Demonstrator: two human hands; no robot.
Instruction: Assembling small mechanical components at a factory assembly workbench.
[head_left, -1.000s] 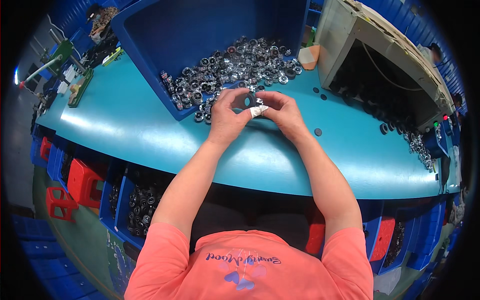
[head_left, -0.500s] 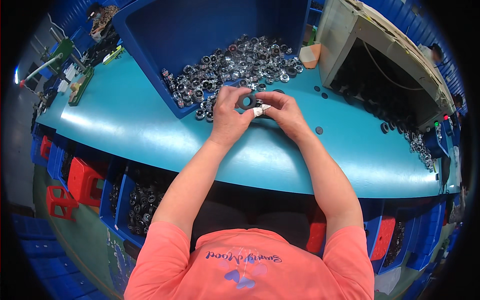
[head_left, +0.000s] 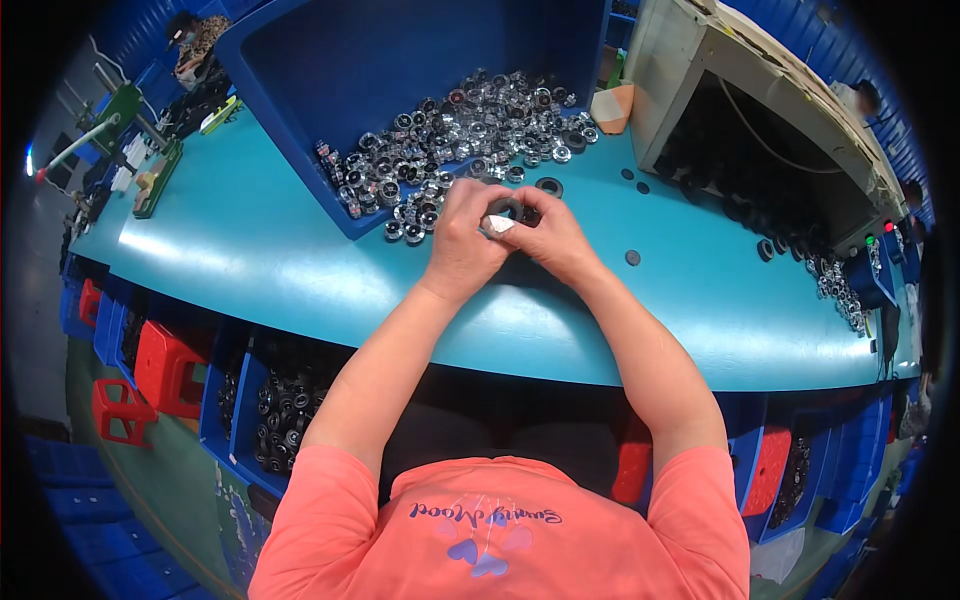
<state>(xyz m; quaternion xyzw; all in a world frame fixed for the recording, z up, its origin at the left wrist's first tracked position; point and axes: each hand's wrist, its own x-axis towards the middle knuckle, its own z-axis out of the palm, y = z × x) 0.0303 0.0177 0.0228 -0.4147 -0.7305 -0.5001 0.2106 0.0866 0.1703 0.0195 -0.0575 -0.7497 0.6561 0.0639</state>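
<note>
Above the blue-green table, both my hands meet around one small black rubber ring, which looks like a toy tyre. My left hand is closed on its left side, fingers curled over the far edge. From the other side my right hand pinches it, thumb pressed toward its near face. White wrapping covers a thumb tip there. Whether a wheel hub sits inside the ring is hidden by my fingers. Just beyond my hands lie many clear-and-black wheel hubs, spilling from a tipped blue bin.
Another black ring lies past my right hand, and a small black disc to its right. A pale open-fronted box with black rings stands at the far right. A green hand press is at the left; a co-worker sits beyond.
My hands have closed in on each other. The black ring, which faced up between them, is now more covered by my fingers, with my right thumb pressed against it.
</note>
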